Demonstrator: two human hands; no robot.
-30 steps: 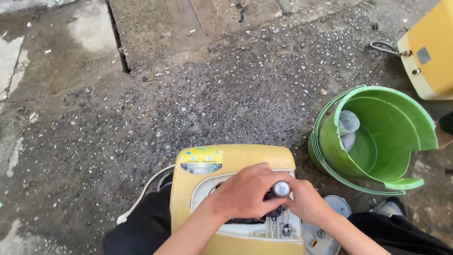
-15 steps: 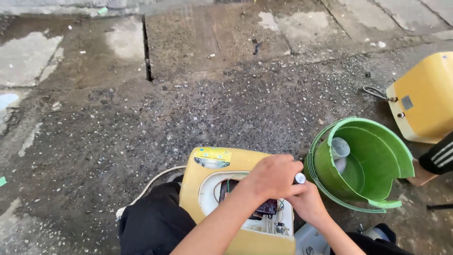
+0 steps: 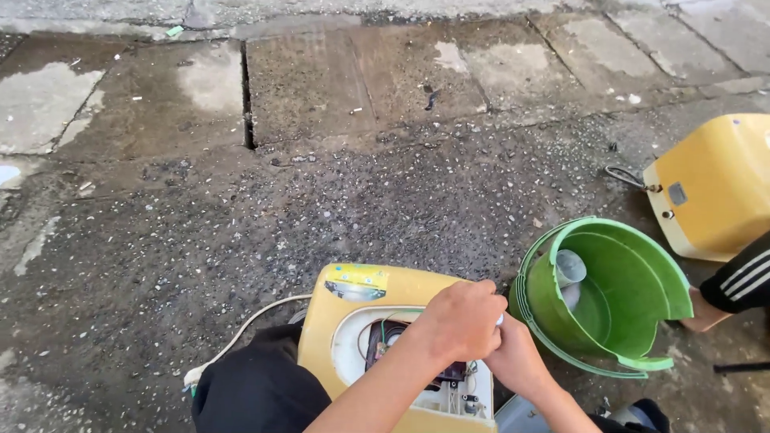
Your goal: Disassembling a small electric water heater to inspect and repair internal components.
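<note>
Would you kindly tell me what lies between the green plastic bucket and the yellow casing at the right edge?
In the head view, only bare wet pavement separates the green plastic bucket from the yellow casing; a thin wire loop sticks out from the casing.

Hands drift right along the yellow casing, toward the green bucket

Against 1 s ago, both hands have moved from the middle of the yellow casing (image 3: pixel 377 321) to its right edge: the left hand (image 3: pixel 461 321) now lies closed over the small white part there, hiding nearly all of it, where before its round end showed plainly between the fingers. The right hand (image 3: pixel 520 361) sits just below and right of it, close beside the green bucket (image 3: pixel 634 297). The head has lifted, so more wet pavement shows beyond the casing, and a second yellow casing (image 3: pixel 718 188) right of the bucket is now far more in view.
</note>
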